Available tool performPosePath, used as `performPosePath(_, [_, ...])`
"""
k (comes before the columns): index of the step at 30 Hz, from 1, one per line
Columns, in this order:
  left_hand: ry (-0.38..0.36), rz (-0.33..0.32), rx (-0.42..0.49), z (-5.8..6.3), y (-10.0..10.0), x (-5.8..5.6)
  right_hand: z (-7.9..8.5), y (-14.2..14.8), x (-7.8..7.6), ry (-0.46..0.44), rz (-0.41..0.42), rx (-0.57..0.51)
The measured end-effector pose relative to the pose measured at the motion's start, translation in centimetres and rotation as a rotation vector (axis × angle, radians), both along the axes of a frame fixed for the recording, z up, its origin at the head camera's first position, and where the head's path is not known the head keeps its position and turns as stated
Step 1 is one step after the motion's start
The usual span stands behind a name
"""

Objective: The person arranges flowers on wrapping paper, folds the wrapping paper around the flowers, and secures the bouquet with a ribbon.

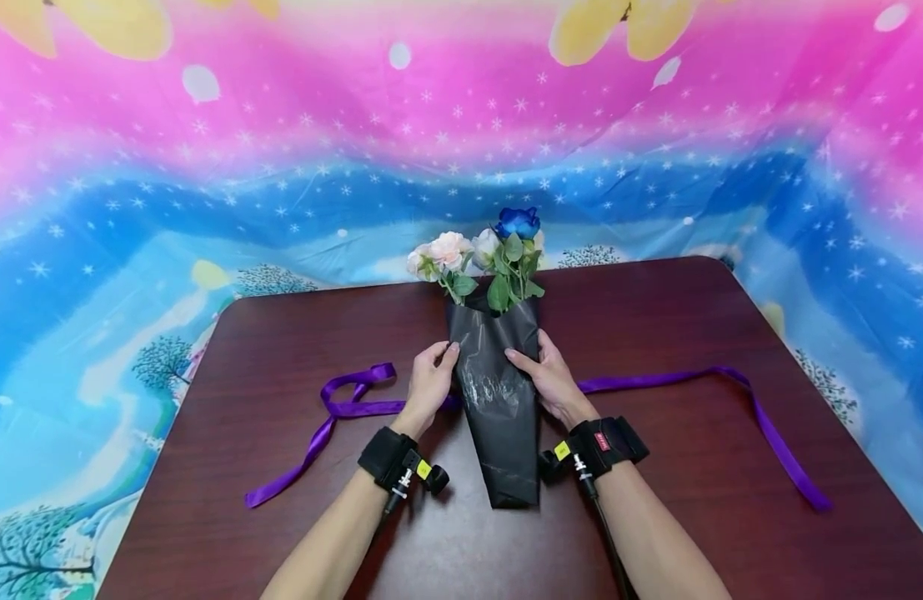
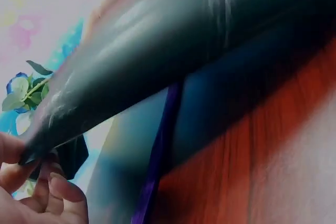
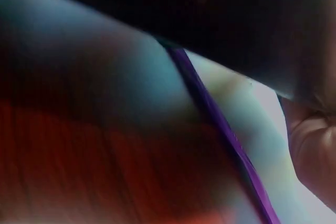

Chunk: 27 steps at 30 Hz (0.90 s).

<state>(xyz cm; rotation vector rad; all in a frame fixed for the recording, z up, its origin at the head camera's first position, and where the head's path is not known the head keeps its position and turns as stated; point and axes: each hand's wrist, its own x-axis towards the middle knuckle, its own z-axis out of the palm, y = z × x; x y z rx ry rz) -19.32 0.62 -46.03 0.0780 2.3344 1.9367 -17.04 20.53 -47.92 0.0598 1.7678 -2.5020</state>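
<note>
Black wrapping paper (image 1: 494,392) forms a narrow cone around a bouquet, tapering toward the near side. From its top stand pale pink roses (image 1: 449,250), a white rose (image 1: 486,247) and a blue rose (image 1: 518,222) with green leaves. My left hand (image 1: 431,383) pinches the paper's left edge between thumb and fingers, seen close in the left wrist view. On the opposite edge my right hand (image 1: 554,379) holds the wrap, thumb across the front and fingers behind it. A purple ribbon (image 1: 656,381) passes beneath the wrapped bouquet and shows on both sides.
The dark reddish-brown table (image 1: 296,325) bears everything. On the left the ribbon's loose part (image 1: 348,392) lies looped; on the right it bends toward the near edge. A colourful printed cloth (image 1: 386,183) hangs behind and beside the table. Cables run from both wrist bands.
</note>
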Motion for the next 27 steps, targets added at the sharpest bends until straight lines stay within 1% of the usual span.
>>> performPosePath(2, [0.009,0.001,-0.074,-0.2,-0.1,-0.4,-0.1,0.1,-0.3,0.008,-0.004,0.040])
performPosePath(3, [0.014,-0.007,-0.089,-0.3,-0.1,-0.5,-0.2,0.2,-0.5,0.008,-0.008,0.064])
performPosePath(7, [0.049,-0.053,-0.118,-0.8,-0.2,-1.0,-0.7,0.4,-0.9,0.000,-0.013,0.186])
performPosePath(10, [0.064,-0.066,-0.145,-1.2,-0.3,-1.1,-1.1,0.5,-1.1,-0.005,-0.007,0.270])
performPosePath(12, [0.057,-0.057,-0.176,-1.3,-0.3,-1.2,-1.3,0.5,-1.2,0.000,-0.009,0.319])
performPosePath(15, [0.054,-0.032,-0.257,-1.4,-0.5,-1.4,-1.4,0.2,-1.1,-0.001,-0.035,0.422])
performPosePath(18, [0.064,-0.013,-0.314,-1.5,-0.6,-1.7,-1.4,-0.4,-1.0,-0.026,-0.080,0.517])
performPosePath(20, [0.086,-0.008,-0.343,-1.5,-0.6,-2.0,-1.2,-0.9,-0.9,-0.048,-0.122,0.553])
performPosePath(22, [0.143,0.003,-0.386,-1.5,-0.6,-2.1,-0.9,-1.4,-0.8,-0.059,-0.174,0.599])
performPosePath(24, [0.233,0.014,-0.452,-1.6,-0.6,-2.1,-0.6,-1.7,-0.7,-0.067,-0.212,0.680])
performPosePath(27, [0.416,0.008,-0.589,-1.6,-0.5,-1.6,-0.2,-2.1,-0.4,-0.070,-0.224,0.823])
